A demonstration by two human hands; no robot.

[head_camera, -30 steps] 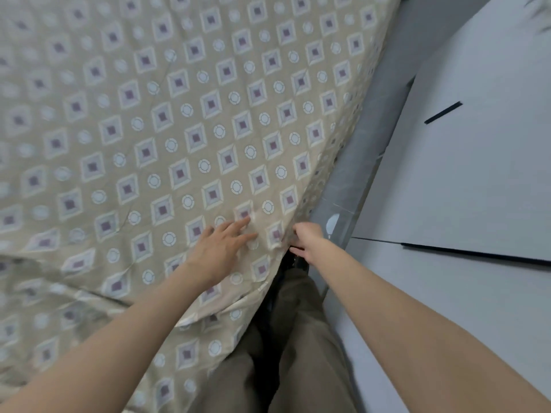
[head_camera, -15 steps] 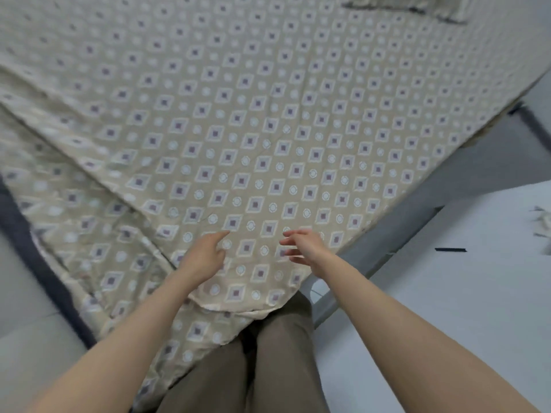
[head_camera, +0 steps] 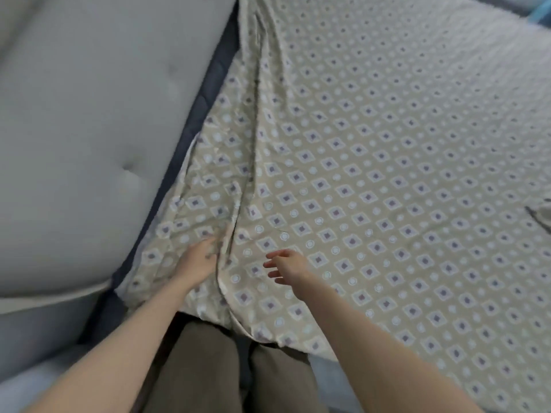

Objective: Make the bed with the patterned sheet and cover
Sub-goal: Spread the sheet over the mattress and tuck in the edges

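A beige patterned sheet [head_camera: 387,174] with purple diamonds and white circles covers the bed from the lower middle to the upper right. A long raised fold [head_camera: 253,138] runs through it from the top toward my hands. My left hand [head_camera: 198,260] rests flat on the cloth just left of that fold, fingers straight. A little above the sheet, right of the fold, my right hand [head_camera: 286,265] hovers with loosely spread fingers, holding nothing. A dark blue mattress edge [head_camera: 205,93] shows along the sheet's left border.
A grey tufted headboard [head_camera: 89,129] fills the left side, close against the bed. My legs in brown trousers [head_camera: 208,368] stand against the bed's near edge. A dark crease [head_camera: 536,217] marks the sheet at the far right.
The view has swung left, off the floor and onto the headboard side. My left hand has shifted onto the cloth beside the fold. My right hand has left the sheet's edge and hangs free.
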